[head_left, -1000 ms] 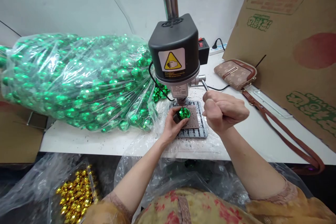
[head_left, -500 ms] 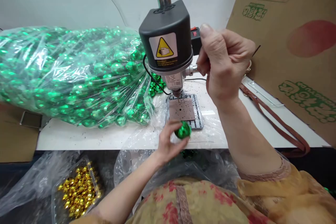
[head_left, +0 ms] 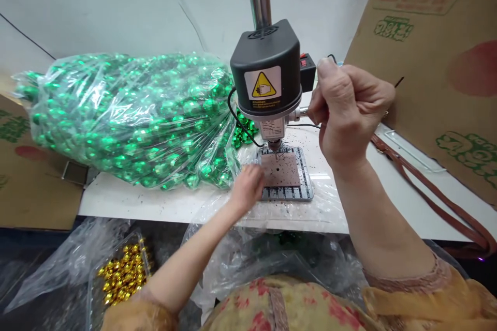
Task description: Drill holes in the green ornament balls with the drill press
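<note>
My right hand [head_left: 349, 108] is closed around the feed handle [head_left: 305, 113] on the right side of a small black drill press [head_left: 266, 70]. My left hand [head_left: 248, 186] is at the left edge of the press's slotted base plate [head_left: 306, 191], its fingers curled in, and no ball shows in it. On that base lies a flat pinkish-brown pad [head_left: 289, 170] with a small dark hole and dark shavings. The chuck [head_left: 275, 144] hangs above the pad. Loose green shiny balls [head_left: 244, 129] sit behind the press, to its left.
A large clear bag of green faceted balls [head_left: 135, 119] fills the table's left side. Below the table edge are crumpled clear plastic [head_left: 240, 253] and a tub of gold balls [head_left: 123, 274]. Cardboard boxes [head_left: 427, 72] and a brown strap [head_left: 423, 181] are on the right.
The green ball held in my left hand is out of it now. That hand has moved up and left beside the base plate, its fingers curled. My right hand stays on the feed handle.
</note>
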The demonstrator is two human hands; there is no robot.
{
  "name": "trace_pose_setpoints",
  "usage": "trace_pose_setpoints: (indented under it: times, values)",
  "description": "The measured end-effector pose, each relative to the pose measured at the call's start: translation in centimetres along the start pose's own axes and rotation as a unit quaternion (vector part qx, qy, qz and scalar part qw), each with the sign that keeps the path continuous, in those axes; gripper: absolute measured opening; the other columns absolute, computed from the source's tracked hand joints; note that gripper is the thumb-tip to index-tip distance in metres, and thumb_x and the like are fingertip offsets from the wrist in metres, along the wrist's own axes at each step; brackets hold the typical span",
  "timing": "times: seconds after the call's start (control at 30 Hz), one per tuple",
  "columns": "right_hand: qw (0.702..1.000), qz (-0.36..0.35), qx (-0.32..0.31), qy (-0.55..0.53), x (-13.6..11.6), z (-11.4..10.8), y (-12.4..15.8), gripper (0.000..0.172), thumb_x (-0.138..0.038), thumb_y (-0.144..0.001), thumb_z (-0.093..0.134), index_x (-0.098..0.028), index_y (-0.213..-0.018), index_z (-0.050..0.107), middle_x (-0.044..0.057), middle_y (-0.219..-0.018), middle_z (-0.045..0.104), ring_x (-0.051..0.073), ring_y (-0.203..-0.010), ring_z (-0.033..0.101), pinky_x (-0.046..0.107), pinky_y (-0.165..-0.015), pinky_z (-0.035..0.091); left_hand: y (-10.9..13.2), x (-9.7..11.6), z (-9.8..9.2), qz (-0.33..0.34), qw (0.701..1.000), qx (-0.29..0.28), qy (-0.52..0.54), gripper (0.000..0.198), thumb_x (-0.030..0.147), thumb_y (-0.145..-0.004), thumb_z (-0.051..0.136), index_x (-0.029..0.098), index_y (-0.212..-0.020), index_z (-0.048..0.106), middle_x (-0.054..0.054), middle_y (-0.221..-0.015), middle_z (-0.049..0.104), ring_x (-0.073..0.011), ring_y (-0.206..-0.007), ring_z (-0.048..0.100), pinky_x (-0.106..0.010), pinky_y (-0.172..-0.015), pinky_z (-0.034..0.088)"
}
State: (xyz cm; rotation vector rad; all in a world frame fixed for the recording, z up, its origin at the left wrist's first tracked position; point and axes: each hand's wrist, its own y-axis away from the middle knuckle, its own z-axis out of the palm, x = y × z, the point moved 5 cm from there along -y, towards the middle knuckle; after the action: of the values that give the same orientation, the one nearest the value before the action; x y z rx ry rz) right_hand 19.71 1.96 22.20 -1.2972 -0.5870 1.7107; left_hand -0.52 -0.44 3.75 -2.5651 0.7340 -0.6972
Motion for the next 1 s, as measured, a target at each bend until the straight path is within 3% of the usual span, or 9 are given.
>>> trace_pose_setpoints:
  times: [0.17,0.27,0.37,0.47,0.57,0.63,0.7,0.83,1.0]
  values:
    - [1.000,0.011,0.003,0.004,0.0,-0.1,0.1,0.048,-0.034,-0.092,0.067,-0.022,-0.049,0.051,-0.004,-0.044,0.041,0.008,-0.039,0.034,0.032,-0.043,0.028,-9.2,-9.3,0.1,-0.166,0.973,-0.076,-0.143,0.036,0.003,-0.084,0.059,0.016,-0.117,0.068,-0.016,-0.122,0.066,-0.0332,-0.115,0.060,-0.045,-0.102,0.049]
    - [1.000,0.000,-0.004,0.001,0.0,-0.1,0.2,0.047,-0.031,-0.093,0.065,-0.022,-0.050,0.050,-0.004,-0.045,0.041,0.008,-0.040,0.034,0.032,-0.043,0.028,-11.8,-11.5,1.6,-0.175,0.970,-0.106,-0.129,0.044,0.002,-0.074,0.072,0.019,-0.114,0.071,-0.013,-0.125,0.068,-0.0347,-0.119,0.059,-0.044,-0.102,0.049]
    - [1.000,-0.006,-0.008,0.013,-0.2,-0.1,0.3,0.046,-0.029,-0.094,0.064,-0.022,-0.051,0.050,-0.004,-0.046,0.042,0.008,-0.040,0.034,0.031,-0.043,0.029,-12.6,-12.1,2.2,-0.172,0.974,-0.097,-0.114,0.045,0.002,-0.071,0.075,0.021,-0.112,0.072,-0.012,-0.125,0.068,-0.0347,-0.118,0.060,-0.044,-0.100,0.050]
    - [1.000,-0.006,-0.009,0.021,-0.3,-0.1,0.3,0.046,-0.029,-0.095,0.063,-0.021,-0.051,0.050,-0.004,-0.046,0.042,0.007,-0.041,0.035,0.030,-0.043,0.029,-11.9,-12.1,1.3,-0.181,0.975,-0.067,-0.107,0.044,0.009,-0.075,0.075,0.021,-0.117,0.070,-0.014,-0.123,0.065,-0.0341,-0.114,0.062,-0.044,-0.098,0.051]
    - [1.000,-0.011,-0.015,0.015,-0.4,-0.1,0.4,0.045,-0.028,-0.095,0.063,-0.020,-0.052,0.050,-0.005,-0.047,0.043,0.005,-0.042,0.035,0.029,-0.044,0.029,-9.7,-11.6,-1.0,-0.210,0.976,0.014,-0.048,0.046,0.016,-0.079,0.074,0.020,-0.123,0.067,-0.012,-0.111,0.064,-0.0281,-0.098,0.065,-0.042,-0.092,0.054]
    - [1.000,-0.013,-0.017,0.014,-0.4,-0.1,0.5,0.045,-0.025,-0.095,0.062,-0.019,-0.053,0.050,-0.005,-0.047,0.043,0.004,-0.042,0.035,0.027,-0.045,0.030,-7.3,-10.6,-2.4,-0.231,0.967,0.083,0.065,0.043,0.022,-0.080,0.074,0.022,-0.122,0.066,-0.008,-0.104,0.063,-0.0218,-0.086,0.064,-0.039,-0.085,0.056]
    - [1.000,-0.009,-0.014,0.015,-0.4,-0.2,0.5,0.045,-0.025,-0.095,0.062,-0.019,-0.052,0.050,-0.006,-0.047,0.043,0.004,-0.042,0.035,0.027,-0.046,0.031,-4.8,-9.0,-3.0,-0.251,0.935,0.124,0.217,0.041,0.032,-0.082,0.076,0.023,-0.120,0.064,-0.005,-0.100,0.064,-0.0177,-0.080,0.064,-0.035,-0.077,0.057]
    - [1.000,0.000,0.000,0.002,-0.2,-0.2,0.6,0.045,-0.027,-0.094,0.065,-0.021,-0.051,0.053,-0.005,-0.046,0.043,0.006,-0.041,0.035,0.030,-0.044,0.031,-1.5,-5.0,-1.4,-0.293,0.841,0.123,0.438,0.054,0.052,-0.080,0.079,0.023,-0.120,0.058,-0.002,-0.090,0.067,-0.0160,-0.076,0.066,-0.027,-0.063,0.056]
    - [1.000,0.007,-0.003,0.011,-0.2,-0.3,0.6,0.046,-0.030,-0.093,0.065,-0.023,-0.050,0.052,-0.004,-0.045,0.043,0.008,-0.041,0.035,0.033,-0.043,0.032,-1.4,-2.9,1.7,-0.295,0.834,0.107,0.454,0.057,0.055,-0.075,0.084,0.021,-0.117,0.064,0.000,-0.080,0.067,-0.0131,-0.075,0.064,-0.023,-0.066,0.049]
